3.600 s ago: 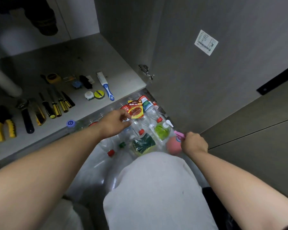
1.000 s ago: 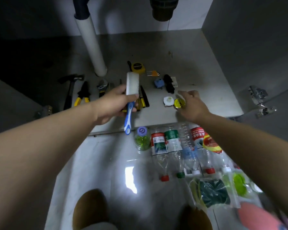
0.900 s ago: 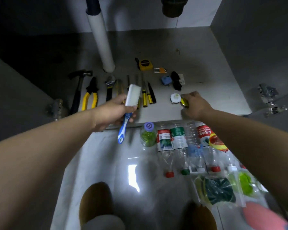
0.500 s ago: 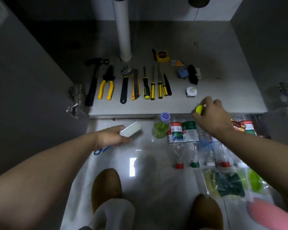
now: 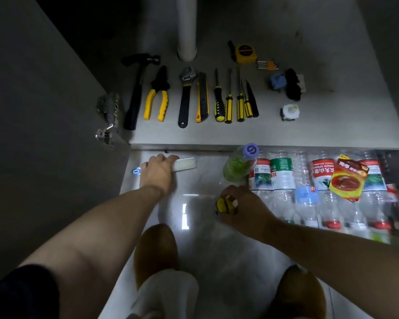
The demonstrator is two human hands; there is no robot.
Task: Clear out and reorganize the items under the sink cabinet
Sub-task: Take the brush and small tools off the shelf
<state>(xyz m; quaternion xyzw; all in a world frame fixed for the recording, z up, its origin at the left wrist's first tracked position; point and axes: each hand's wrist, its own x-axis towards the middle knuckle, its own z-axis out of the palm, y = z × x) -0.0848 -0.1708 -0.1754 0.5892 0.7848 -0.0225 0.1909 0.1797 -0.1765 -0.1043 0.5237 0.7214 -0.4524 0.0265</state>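
The left grip clasps the scrub brush on the floor, left of centre; the right grip pinches a yellow tape roll at centre; nudging the green bottle just above could roll it.

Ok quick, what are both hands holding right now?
Left hand: holding the white brush.
Right hand: pinching a small yellow roll.

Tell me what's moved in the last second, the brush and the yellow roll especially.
The left hand carried the brush off the shelf down to the floor, where it still holds it. The right hand picked the yellow roll off the shelf and brought it down near the green bottle. The tools, white roll and bottles stayed put.
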